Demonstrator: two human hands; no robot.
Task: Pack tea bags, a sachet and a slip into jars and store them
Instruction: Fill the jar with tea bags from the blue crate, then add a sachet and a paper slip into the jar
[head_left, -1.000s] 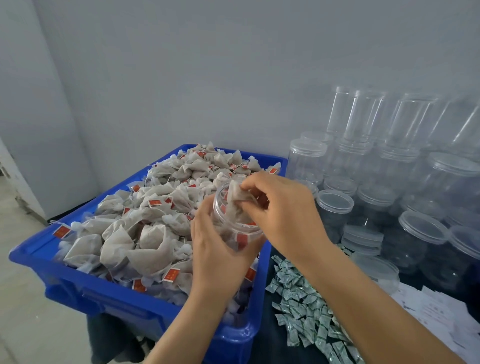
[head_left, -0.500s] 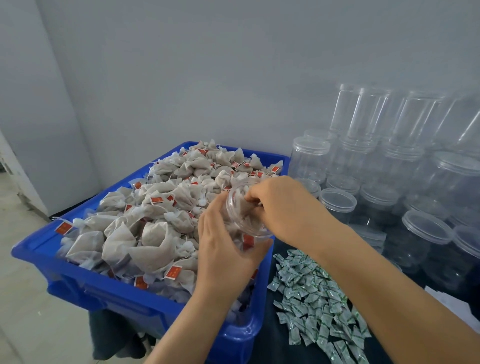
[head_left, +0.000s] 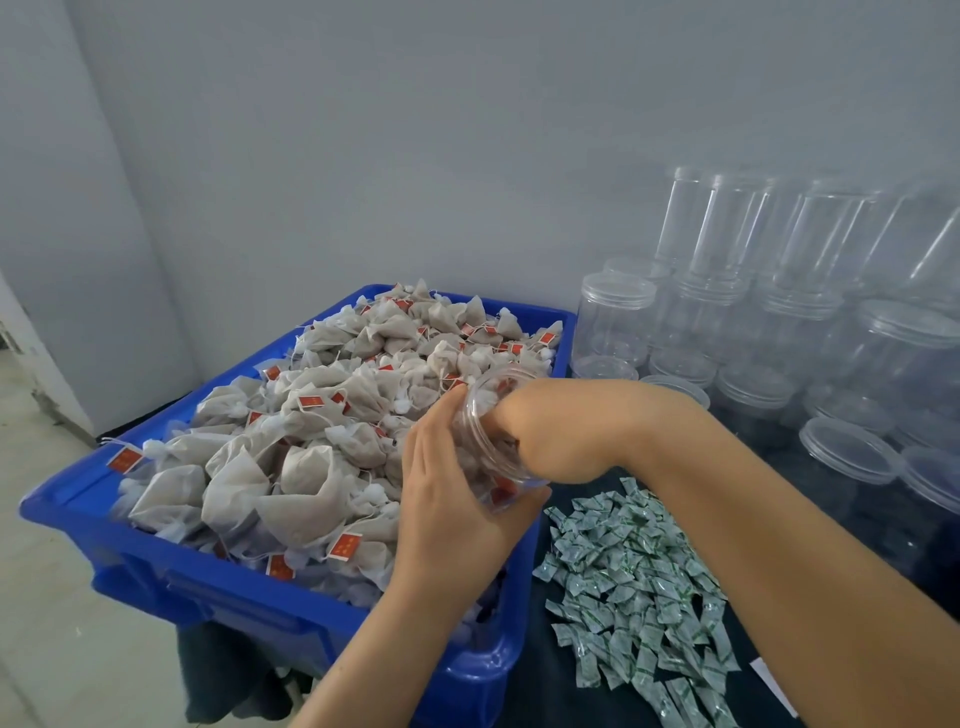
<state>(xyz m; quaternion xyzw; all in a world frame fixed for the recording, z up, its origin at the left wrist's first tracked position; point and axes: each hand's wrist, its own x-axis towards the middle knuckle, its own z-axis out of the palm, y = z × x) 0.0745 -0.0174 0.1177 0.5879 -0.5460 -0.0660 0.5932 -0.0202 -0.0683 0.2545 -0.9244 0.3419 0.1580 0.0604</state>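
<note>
nearest me, my left hand (head_left: 457, 499) grips the clear jar (head_left: 493, 441) from below, over the blue crate's (head_left: 249, 587) right edge. the jar's long axis tilts, mouth up and away. my right hand (head_left: 519, 421) is plunged in past the knuckles; its fingers i cannot tell. sachets (head_left: 639, 587) lie right; tea bags (head_left: 311, 415) left, empty jars (head_left: 779, 322) beyond.

One blue crate (head_left: 218, 587) fills the lower left of the frame, heaped with tea bags (head_left: 311, 447), too many to count. Two hands show at centre: the left hand (head_left: 447, 509) and the right hand (head_left: 524, 415), with one open jar (head_left: 483, 447) between them. A pile of green sachets (head_left: 634, 582), uncountable, lies lower right. Upper right, well over a dozen clear jars (head_left: 618, 317) are stacked, exact number unclear.
</note>
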